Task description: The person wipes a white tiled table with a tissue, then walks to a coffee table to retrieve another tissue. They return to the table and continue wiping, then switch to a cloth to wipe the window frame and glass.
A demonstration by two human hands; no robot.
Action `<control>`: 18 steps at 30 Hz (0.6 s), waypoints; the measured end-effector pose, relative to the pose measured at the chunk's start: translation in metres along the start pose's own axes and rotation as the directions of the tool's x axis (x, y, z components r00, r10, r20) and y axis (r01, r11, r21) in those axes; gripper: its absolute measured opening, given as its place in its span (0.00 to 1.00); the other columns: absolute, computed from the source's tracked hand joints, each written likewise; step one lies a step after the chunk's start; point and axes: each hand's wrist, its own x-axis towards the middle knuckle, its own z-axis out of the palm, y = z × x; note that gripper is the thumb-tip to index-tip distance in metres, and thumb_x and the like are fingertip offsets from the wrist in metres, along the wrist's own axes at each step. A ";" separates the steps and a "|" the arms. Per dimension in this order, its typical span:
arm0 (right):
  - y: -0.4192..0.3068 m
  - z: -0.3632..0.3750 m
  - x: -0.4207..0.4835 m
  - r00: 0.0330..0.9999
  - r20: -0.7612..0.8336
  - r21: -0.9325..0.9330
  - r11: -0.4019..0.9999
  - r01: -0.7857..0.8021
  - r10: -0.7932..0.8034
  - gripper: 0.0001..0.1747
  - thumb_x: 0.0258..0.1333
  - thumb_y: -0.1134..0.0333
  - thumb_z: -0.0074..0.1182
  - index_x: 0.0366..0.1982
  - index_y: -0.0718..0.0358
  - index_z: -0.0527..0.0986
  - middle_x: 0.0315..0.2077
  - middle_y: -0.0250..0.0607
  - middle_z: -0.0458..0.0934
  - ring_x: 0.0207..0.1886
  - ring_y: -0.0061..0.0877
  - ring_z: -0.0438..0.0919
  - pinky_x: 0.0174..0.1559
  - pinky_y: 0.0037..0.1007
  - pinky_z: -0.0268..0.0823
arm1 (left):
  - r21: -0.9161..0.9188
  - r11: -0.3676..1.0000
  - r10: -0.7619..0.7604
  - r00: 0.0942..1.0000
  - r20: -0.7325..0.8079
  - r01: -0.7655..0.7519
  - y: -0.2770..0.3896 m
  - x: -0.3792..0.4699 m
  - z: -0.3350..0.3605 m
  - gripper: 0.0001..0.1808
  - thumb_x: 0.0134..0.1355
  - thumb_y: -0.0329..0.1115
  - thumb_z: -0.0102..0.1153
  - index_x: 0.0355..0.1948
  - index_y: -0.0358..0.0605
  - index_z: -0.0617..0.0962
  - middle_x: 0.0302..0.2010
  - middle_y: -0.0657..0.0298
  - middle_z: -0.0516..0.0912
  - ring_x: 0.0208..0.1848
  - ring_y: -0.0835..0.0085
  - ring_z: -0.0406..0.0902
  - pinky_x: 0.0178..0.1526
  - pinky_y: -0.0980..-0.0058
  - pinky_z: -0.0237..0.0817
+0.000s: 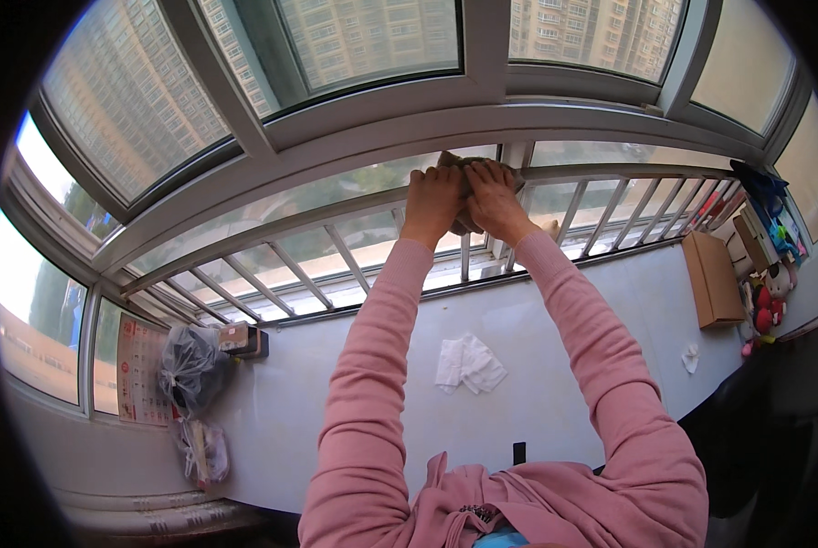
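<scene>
Both arms reach out over a metal railing (344,212) in front of a window. My left hand (435,202) has its fingers bent over a bunched brown-grey cloth (455,159) on the top rail. My right hand (495,200) grips the same cloth close beside it, the two hands nearly touching. Part of the cloth hangs below the rail between the wrists. Below my forearms, a crumpled white tissue (472,363) lies on the white ledge (381,425).
Left: a knotted plastic bag (193,366), a small box (236,338) and a wall calendar (141,370). Right: a cardboard box (711,281), stuffed toys (772,301) and a small tissue scrap (690,358). Window frames (409,113) rise above the railing. A small black object (519,453) lies near my body.
</scene>
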 end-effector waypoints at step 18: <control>-0.113 0.048 0.036 0.986 0.015 0.013 0.986 0.168 -0.168 0.37 0.51 0.57 0.50 0.64 0.60 0.61 0.61 0.52 0.62 0.66 0.50 0.56 0.66 0.56 0.44 | 0.114 0.982 -0.160 0.983 0.091 0.149 -0.108 -0.082 -0.052 0.27 0.51 0.51 0.65 0.48 0.47 0.75 0.45 0.65 0.81 0.55 0.68 0.76 0.60 0.56 0.60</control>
